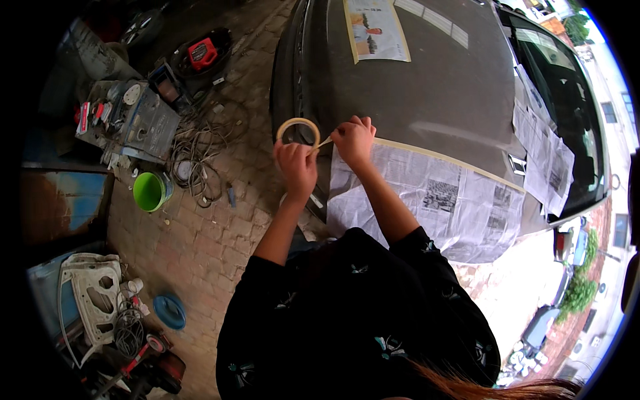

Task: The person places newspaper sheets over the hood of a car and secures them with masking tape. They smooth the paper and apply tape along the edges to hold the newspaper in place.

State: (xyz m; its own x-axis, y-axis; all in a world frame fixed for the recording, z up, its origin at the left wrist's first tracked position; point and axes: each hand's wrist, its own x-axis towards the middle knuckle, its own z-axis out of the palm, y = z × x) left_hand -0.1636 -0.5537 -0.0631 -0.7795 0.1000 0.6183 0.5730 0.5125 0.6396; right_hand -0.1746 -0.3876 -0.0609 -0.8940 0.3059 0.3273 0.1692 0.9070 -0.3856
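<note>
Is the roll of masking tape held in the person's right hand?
No, the left hand grips the masking tape roll, while the right hand holds the pulled-out strip.

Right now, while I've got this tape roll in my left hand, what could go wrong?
The tape strip between the roll in your left hand and your right hand could twist or stick to your fingers. Your right forearm reaches across the wrinkled newspaper, so brushing it might tear or lift it. And stepping left, you might trip on the tangled cables on the bricks.
</note>
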